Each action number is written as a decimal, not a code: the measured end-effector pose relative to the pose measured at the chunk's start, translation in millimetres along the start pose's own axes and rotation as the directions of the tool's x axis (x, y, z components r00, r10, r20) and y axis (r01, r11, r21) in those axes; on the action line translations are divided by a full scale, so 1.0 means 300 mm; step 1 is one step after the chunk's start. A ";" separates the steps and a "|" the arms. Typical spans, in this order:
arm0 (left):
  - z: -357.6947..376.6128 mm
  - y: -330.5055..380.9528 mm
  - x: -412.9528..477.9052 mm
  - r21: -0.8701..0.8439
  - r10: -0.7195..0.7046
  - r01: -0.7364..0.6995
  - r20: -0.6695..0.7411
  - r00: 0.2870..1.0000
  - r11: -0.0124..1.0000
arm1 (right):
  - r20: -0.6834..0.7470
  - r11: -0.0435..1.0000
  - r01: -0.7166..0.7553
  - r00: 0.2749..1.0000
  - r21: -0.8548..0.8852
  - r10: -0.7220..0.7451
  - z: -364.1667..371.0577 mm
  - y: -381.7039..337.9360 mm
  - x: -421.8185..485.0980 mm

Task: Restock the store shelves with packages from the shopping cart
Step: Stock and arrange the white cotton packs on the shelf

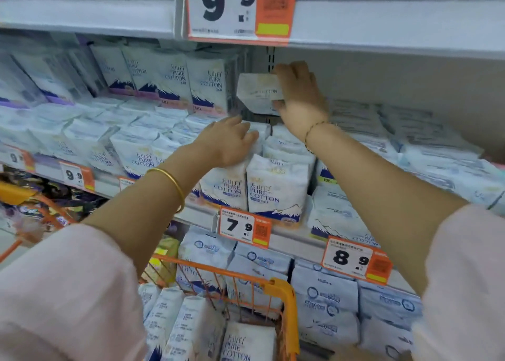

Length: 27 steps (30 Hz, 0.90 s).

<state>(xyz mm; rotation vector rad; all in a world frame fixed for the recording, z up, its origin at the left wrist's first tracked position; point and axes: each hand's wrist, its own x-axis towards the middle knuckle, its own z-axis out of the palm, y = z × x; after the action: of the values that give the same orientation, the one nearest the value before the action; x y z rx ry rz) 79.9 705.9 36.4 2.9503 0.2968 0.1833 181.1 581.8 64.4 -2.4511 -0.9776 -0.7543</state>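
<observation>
The placing step is in hand. A pack (258, 93) is held up in the air by the right hand (297, 93), with the fingers curled over its top edge and the thumb under its lower edge, so that it is pinched at its right end. It is carried above the stock on the shelf (295, 236), just beside the upright back row and close under the shelf above, and is not yet set down. The left hand (229, 142) is laid on the top of a front pack (224, 188), fingers loosely bent over it and nothing gripped; the row appears to be steadied or pressed down by it. The cart (284, 292) is seen below, against the shelving, with more packs (247, 344) still in it, so the task is judged to be well short of done. For the next move, the held pack would have to be lowered into the space behind the front row and squared with its neighbours before it is let go. Care is called for, since the soft packs stand loosely and could be tipped forward off the shelf edge. After that, another pack would have to be fetched from the cart.
</observation>
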 end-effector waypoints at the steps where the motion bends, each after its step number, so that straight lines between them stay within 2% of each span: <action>1: -0.001 0.000 0.012 0.010 -0.003 0.003 0.033 0.999 1.000 | 0.059 0.999 -0.052 0.997 -0.001 0.052 0.024 0.002 0.031; 5: 0.004 -0.005 0.035 0.030 -0.002 -0.001 0.113 0.994 1.000 | 0.198 0.989 -0.146 0.969 -0.028 0.148 0.121 0.020 0.107; 8: 0.020 -0.008 0.036 0.053 0.000 -0.008 0.140 0.990 0.999 | 0.336 0.978 -0.207 0.922 0.016 0.190 0.173 0.026 0.130; 12: 0.023 -0.009 0.040 0.048 -0.009 0.002 0.144 0.990 0.999 | 0.521 0.987 -0.161 0.844 0.017 0.129 0.200 0.010 0.133; 15: 0.021 -0.006 0.038 0.048 -0.003 -0.004 0.145 0.989 0.999 | 0.599 0.990 -0.140 0.792 -0.006 0.116 0.215 0.011 0.124; 20: 0.008 0.000 0.031 0.027 0.002 -0.006 0.119 0.993 1.000 | 0.618 0.994 -0.103 0.780 -0.037 0.103 0.197 0.008 0.117; 23: -0.030 0.007 -0.011 -0.031 0.014 -0.014 0.014 1.000 0.999 | 0.606 0.996 -0.076 0.791 -0.045 0.087 0.169 -0.007 0.110; 25: -0.059 0.002 -0.073 -0.138 0.045 -0.059 -0.100 0.994 0.989 | 0.546 0.996 -0.079 0.833 -0.045 0.091 0.129 -0.025 0.088; 27: -0.078 -0.010 -0.159 -0.344 0.016 -0.091 -0.215 0.977 0.934 | 0.407 0.999 -0.045 0.913 -0.009 0.044 0.055 -0.072 0.024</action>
<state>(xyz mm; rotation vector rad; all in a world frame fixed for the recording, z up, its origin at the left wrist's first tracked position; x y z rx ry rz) 29.7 702.7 53.8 2.5848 0.1856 0.5010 175.4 609.0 59.4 -2.6783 -1.0554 -0.2238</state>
